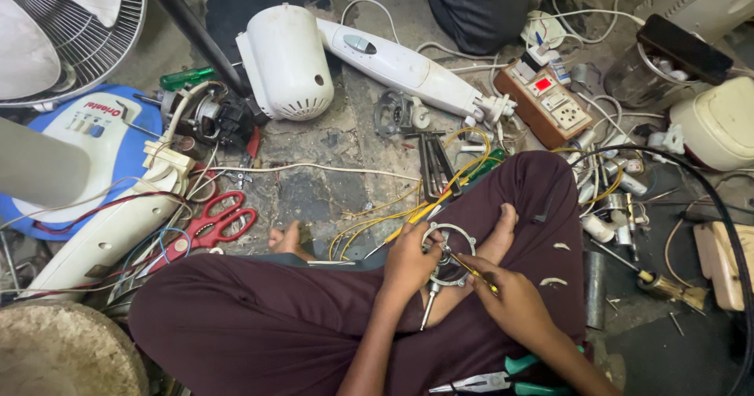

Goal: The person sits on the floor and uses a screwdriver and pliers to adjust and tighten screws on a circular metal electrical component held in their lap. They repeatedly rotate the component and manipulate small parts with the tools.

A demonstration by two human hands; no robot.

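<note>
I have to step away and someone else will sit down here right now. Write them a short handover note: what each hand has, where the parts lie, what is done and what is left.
Left hand: holds the round metal ring over the lap, its shaft pointing down.
Right hand: pinches a thin yellow-handled tool, tip at the ring's inner edge.
Nearby: yellow wires run from the ring onto the floor; teal-handled pliers lie on the lap; red scissors sit on the floor to the left; white fan motor cover ahead.
Done: the fan lies in separate pieces.
Left: the work at the ring looks unfinished; how far along, I cannot tell.
</note>
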